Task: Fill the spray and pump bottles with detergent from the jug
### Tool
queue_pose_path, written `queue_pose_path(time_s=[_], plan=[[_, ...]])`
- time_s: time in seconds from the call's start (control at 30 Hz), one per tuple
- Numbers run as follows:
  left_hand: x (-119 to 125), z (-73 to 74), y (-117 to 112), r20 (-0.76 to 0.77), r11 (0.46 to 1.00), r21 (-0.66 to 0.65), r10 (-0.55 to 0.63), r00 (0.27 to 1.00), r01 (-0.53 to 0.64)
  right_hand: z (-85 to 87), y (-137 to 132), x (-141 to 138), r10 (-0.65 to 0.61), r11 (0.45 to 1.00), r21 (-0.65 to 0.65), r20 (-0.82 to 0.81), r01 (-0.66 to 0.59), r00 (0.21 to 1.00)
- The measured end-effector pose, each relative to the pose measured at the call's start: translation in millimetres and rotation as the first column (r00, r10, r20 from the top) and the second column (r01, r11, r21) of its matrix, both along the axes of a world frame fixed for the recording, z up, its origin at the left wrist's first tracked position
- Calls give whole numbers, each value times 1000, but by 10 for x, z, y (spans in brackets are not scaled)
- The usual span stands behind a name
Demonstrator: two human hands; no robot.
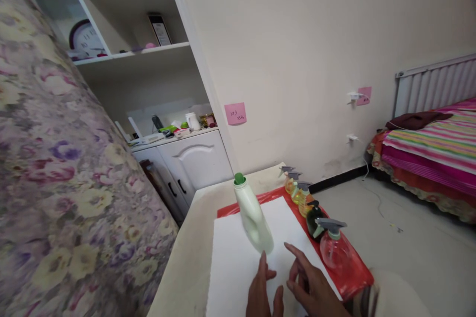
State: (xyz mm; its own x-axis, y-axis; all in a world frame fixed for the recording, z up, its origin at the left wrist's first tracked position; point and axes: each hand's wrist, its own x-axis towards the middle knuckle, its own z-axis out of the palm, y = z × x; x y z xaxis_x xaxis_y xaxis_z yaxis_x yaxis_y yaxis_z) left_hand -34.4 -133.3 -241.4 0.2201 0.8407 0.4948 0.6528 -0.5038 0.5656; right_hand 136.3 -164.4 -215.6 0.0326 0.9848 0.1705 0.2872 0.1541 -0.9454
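A pale green detergent bottle point(253, 215) with a green cap point(240, 178) stands on a white sheet point(226, 267) on the table. My left hand point(262, 290) is just in front of the bottle's base, index finger stretched toward it; whether the fingertip touches it I cannot tell. To the right, my right hand point(310, 282) hovers over the sheet with fingers apart and nothing in them. Along the sheet's right side stands a row of several spray bottles, the nearest a clear pinkish spray bottle point(334, 250) with a grey trigger head, beside a dark green bottle point(315, 223).
Red plastic sheeting point(359, 270) lies under the spray bottles. A floral curtain point(74, 183) hangs at left, close to the table point(186, 257). Behind it is a white cabinet point(197, 163) with shelves. A bed point(435, 143) stands at the far right.
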Motion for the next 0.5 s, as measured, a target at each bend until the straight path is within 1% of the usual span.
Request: queue_pose_path(time_s=[0.1,0.13,0.23,0.3,0.37,0.43,0.5], plan=[[78,387,-54,120,999,-30,32,992,-28,404,-62,3,13,999,53,-53,-10,999],[103,501,-80,141,999,-41,40,989,-34,521,-85,4,-5,997,79,-70,11,998],[167,797,-160,181,998,-44,50,982,-43,806,-156,13,-55,989,130,-85,66,995],[200,961,-208,206,999,-28,35,978,-30,938,-199,22,-77,983,161,-74,89,994],[230,1097,-247,227,1000,-8,21,974,-20,1023,-234,32,-98,972,207,-52,107,994],[256,1202,-274,235,1000,12,19,972,-22,1066,-260,39,-124,958,257,-21,125,992],[278,1270,-288,232,999,24,24,972,-30,1075,-275,47,-153,946,292,12,143,988]])
